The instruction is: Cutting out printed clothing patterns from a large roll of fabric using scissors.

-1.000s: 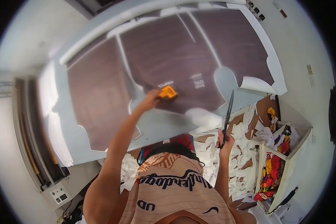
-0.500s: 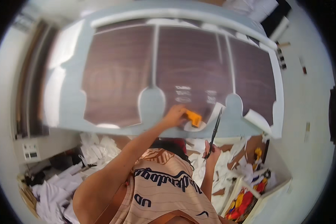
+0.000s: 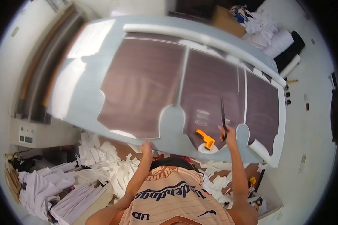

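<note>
My left hand (image 3: 147,147) is at the near edge of the left dark maroon printed panel (image 3: 133,88), its fingers closed on that edge. In my right hand (image 3: 229,134) are long black scissors (image 3: 222,108), blades pointing up over the middle panel (image 3: 210,77). An orange pistol-shaped tool (image 3: 207,140) lies just left of that hand, near the curved bottom of the middle panel. A narrower right panel (image 3: 263,108) has a white curled piece (image 3: 260,150) at its lower left. All three panels lie on a large pale blue table (image 3: 80,95).
A white roll (image 3: 161,30) runs along the panels' far edge. Dark rollers (image 3: 49,56) stand at left. White paper scraps (image 3: 97,157) heap below the table's near edge. A cardboard box (image 3: 225,22), fabric bundles (image 3: 259,26) and rolls (image 3: 278,43) sit beyond the far right.
My left hand has let go of the orange tool and moved down-left to the left panel's edge. My right hand has risen with the scissors onto the middle panel. The view has shifted.
</note>
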`<action>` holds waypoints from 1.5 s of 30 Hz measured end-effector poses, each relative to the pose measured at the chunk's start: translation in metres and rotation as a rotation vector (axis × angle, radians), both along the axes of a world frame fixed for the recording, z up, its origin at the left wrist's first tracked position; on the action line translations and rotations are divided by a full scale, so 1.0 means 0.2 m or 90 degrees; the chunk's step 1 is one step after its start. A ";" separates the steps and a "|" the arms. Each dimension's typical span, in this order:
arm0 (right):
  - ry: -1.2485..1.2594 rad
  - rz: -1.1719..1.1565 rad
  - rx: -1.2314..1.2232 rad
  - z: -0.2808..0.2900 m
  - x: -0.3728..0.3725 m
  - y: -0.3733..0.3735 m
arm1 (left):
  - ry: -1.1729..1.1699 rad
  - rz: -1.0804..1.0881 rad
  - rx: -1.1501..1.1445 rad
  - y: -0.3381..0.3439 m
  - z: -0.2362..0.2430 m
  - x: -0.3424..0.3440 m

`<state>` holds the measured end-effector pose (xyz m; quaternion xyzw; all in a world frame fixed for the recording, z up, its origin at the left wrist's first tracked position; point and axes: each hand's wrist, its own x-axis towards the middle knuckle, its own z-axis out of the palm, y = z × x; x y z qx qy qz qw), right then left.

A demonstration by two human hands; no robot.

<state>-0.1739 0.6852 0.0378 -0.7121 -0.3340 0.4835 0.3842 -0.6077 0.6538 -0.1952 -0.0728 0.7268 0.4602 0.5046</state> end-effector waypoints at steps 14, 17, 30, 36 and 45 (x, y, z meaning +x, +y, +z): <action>-0.053 0.081 -0.016 -0.63 0.26 1.42 | 0.353 0.042 -0.074 0.00 -0.21 -0.04; -0.034 0.055 0.036 -0.75 0.28 1.45 | 0.374 0.094 -0.066 -0.01 -0.30 -0.03; -0.509 0.162 0.187 -0.58 0.55 2.79 | 0.022 0.200 0.027 0.05 -0.09 -0.08; -0.611 0.199 0.285 -0.61 0.53 3.36 | -0.014 0.118 -0.062 0.12 0.03 -0.16; -0.700 0.286 0.201 -0.84 0.60 3.70 | 0.101 0.270 -0.252 0.20 0.05 -0.08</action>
